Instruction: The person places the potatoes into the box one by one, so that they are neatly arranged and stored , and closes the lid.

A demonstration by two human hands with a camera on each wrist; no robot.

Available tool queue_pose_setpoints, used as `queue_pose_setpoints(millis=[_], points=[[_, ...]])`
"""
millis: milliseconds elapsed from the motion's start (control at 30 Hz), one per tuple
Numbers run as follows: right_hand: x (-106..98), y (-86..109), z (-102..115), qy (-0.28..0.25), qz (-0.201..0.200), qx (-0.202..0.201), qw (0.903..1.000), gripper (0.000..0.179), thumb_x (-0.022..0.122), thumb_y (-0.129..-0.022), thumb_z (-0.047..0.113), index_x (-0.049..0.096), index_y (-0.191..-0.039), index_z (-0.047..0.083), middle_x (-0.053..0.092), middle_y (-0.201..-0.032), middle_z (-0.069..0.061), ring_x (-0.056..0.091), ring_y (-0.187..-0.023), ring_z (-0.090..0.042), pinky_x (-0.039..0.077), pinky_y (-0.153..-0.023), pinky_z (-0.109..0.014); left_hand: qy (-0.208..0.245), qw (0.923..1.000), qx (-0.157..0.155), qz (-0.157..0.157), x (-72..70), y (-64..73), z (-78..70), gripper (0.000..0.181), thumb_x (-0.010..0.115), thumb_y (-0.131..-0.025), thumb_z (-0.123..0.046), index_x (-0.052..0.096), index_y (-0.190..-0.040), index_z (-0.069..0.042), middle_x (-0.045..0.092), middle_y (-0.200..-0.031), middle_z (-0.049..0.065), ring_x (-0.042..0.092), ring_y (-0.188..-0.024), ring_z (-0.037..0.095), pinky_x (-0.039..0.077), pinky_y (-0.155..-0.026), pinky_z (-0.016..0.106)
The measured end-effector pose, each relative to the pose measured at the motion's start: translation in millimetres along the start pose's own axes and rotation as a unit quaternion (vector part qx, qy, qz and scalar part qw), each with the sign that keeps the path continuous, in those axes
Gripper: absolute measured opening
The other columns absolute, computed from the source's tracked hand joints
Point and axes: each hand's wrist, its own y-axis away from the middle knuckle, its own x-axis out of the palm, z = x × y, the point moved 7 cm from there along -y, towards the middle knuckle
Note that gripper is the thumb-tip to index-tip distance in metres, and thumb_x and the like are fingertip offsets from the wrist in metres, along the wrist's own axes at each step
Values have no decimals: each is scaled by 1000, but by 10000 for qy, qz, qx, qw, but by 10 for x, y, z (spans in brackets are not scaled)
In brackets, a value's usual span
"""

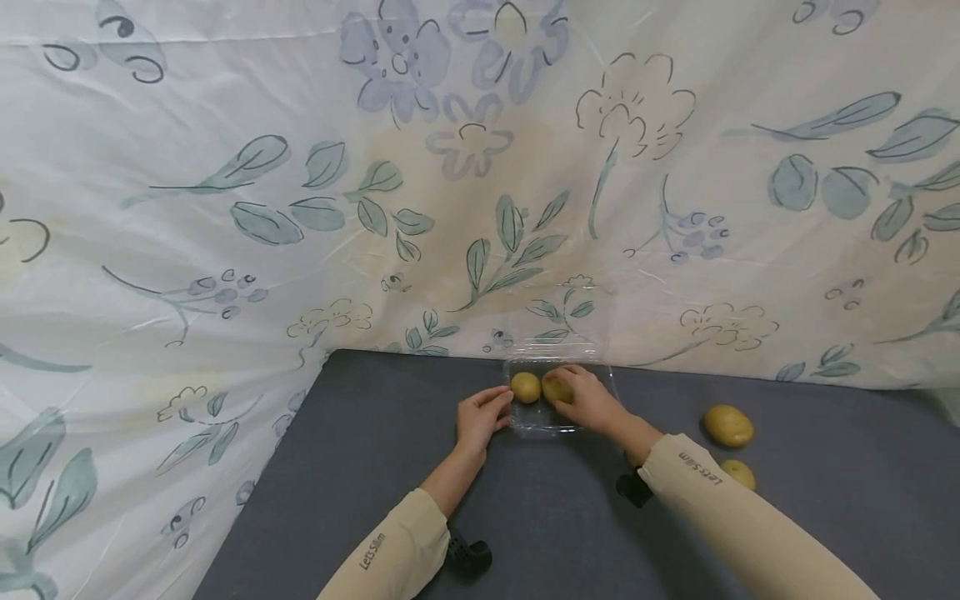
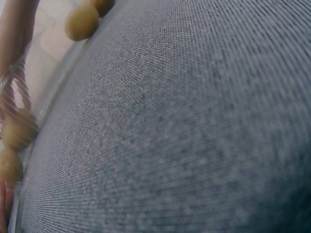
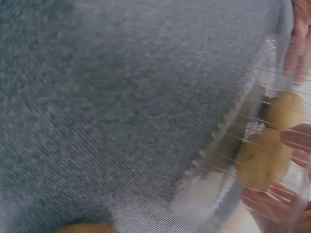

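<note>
A clear plastic container [image 1: 551, 431], its transparent lid standing up behind, lies near the back of the dark table. Inside it, at the left, is a small yellow potato [image 1: 526, 387]. My right hand [image 1: 588, 402] reaches into the container and grips a second potato [image 3: 262, 162] beside the first, thumb and fingers around its sides. My left hand [image 1: 478, 421] touches the container's left side with extended fingers; in the right wrist view those fingers [image 3: 296, 58] show beyond the near potatoes. Part of the gripped potato is hidden by the right hand in the head view.
On the right of the grey table [image 1: 375, 458] lie a larger potato [image 1: 728, 426] and another potato [image 1: 738, 474], partly covered by my right sleeve [image 1: 720, 492]. A flowered curtain [image 1: 450, 250] hangs along the back and left edges.
</note>
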Motion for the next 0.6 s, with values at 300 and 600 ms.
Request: queue_pose_setpoints(millis=[300, 600], points=[[-122, -6, 65, -32, 413, 111, 9991, 26, 59, -86, 8, 63, -111, 0, 64, -106, -15, 60, -96, -30, 50, -79, -45, 22, 10000, -7, 80, -8, -19, 30, 27, 70, -82, -14, 68, -103, 2, 69, -91, 6, 65, -83, 20, 56, -64, 23], [-305, 14, 243, -490, 1293, -29, 9904, 25, 57, -88, 11, 63, -109, -3, 65, -102, -15, 62, -92, -29, 53, -77, -39, 32, 9999, 58, 112, -4, -3, 20, 27, 69, -83, -14, 68, -104, 3, 69, -92, 7, 65, -81, 18, 56, -64, 23]])
